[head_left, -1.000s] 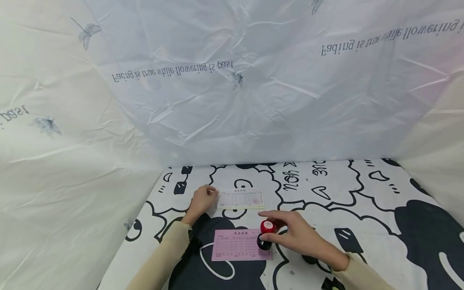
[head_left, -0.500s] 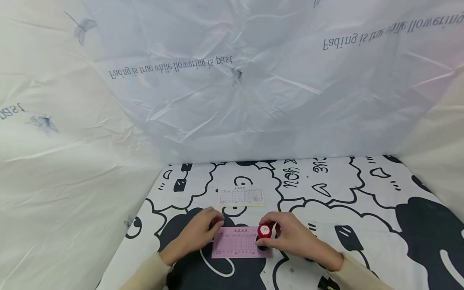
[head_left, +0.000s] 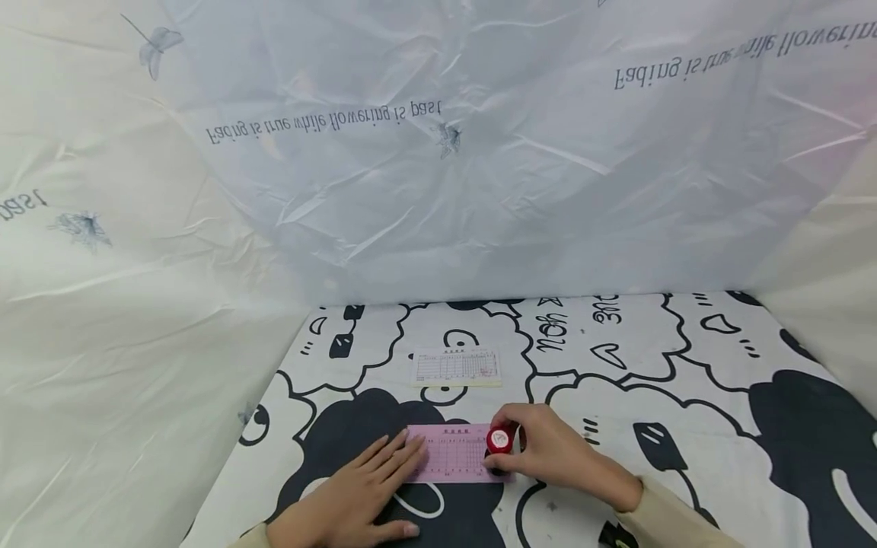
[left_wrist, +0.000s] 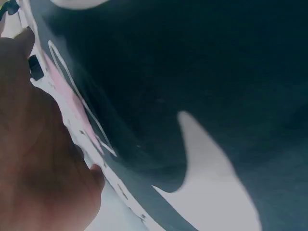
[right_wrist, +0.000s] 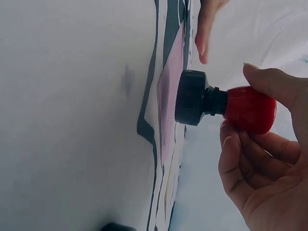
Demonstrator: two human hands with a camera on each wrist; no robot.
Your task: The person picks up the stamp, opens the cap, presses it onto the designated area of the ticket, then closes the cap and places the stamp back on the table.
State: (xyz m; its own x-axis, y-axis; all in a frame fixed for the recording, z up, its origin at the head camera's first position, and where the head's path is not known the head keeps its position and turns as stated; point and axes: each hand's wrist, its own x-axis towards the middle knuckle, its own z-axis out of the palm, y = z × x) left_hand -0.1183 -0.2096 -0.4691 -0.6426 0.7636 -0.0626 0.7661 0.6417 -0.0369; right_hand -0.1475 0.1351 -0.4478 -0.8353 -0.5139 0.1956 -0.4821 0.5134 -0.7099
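Note:
A pink printed form slip lies on the patterned tablecloth in front of the person. Across its left end rest the straight fingers of the left hand, thumb spread out over the cloth. At the slip's right end, the right hand grips a round stamp by its red knob, between thumb and fingers. In the right wrist view the stamp's black base faces the pink slip, right at its surface. The left wrist view shows the back of the left hand large, with the slip's pink edge beyond.
Farther back lies a white form slip with a faint red mark at its right end and a yellow edge beneath. A small black object is partly hidden by the right sleeve. White printed sheeting hangs behind and at both sides.
The left hand has left the white slip, come back toward the person and flattened onto the pink slip's left end. The right hand, holding the stamp, has shifted slightly left.

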